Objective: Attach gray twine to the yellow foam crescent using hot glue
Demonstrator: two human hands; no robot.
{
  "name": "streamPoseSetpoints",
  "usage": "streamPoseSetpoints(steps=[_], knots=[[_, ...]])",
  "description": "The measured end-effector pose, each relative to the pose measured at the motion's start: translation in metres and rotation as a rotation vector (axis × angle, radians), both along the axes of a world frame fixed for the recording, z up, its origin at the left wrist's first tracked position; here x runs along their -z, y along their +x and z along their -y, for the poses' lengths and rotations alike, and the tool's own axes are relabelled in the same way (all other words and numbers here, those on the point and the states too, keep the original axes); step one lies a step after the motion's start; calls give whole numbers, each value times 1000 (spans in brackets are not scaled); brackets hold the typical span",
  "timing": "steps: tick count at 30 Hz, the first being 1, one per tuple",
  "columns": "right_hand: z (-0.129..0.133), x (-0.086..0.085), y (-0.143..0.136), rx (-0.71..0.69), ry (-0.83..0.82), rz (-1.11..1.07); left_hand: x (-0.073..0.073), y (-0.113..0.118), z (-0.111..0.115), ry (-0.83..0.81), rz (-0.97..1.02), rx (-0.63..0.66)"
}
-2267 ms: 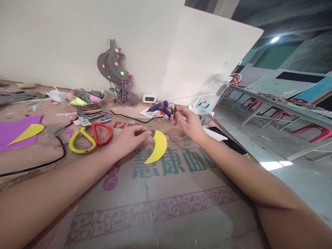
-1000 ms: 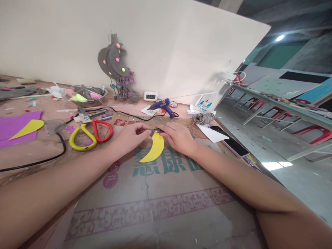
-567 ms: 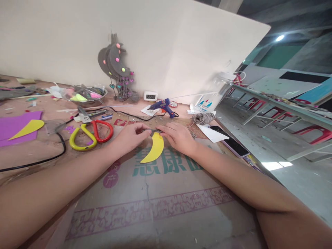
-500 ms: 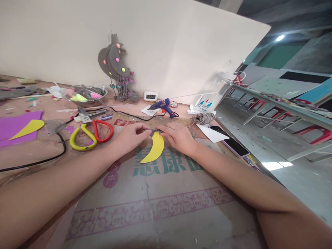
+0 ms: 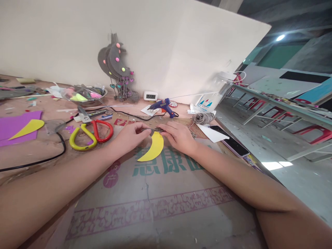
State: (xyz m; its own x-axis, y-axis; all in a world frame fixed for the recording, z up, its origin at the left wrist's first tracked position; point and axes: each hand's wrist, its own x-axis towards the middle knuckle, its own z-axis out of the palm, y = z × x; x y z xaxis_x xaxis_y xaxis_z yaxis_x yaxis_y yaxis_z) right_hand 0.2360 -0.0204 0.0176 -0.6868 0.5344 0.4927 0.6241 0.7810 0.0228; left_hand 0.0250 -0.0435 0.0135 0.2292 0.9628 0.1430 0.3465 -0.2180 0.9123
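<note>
A yellow crescent piece [image 5: 155, 148] hangs over the printed cardboard sheet [image 5: 155, 207], its tip pointing down and left. Along its top edge runs a thin grey strip [image 5: 156, 130]. My left hand [image 5: 133, 136] pinches the strip's left end between thumb and fingers. On the right, my right hand [image 5: 176, 135] has its fingers closed on the strip at the crescent's upper right. The fingertips of both hands are close together, and they partly hide the strip.
Scissors [image 5: 95, 135] with yellow and red handles lie to the left. A blue glue gun [image 5: 165, 106], a grey yarn ball [image 5: 203, 118] and a phone [image 5: 232, 141] are beyond and to the right. Purple sheets [image 5: 15, 124] lie far left; grey crescent ornaments [image 5: 114, 62] hang behind.
The yellow crescent's lower tip has swung slightly left and up. Both hands remain nearly in place, with the right fingers shifted a little.
</note>
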Motion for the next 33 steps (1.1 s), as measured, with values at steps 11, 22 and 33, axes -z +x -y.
streamPoseSetpoints(steps=[11, 22, 33], knots=[[-2, 1, 1, -3, -19, 1, 2, -2, -1, 37, 10, 47], [-2, 2, 1, -25, -26, -42, 3, -2, -1, 36, -3, 39], [0, 2, 1, 1, 2, -32, 2, 0, 0, 23, 45, 29]])
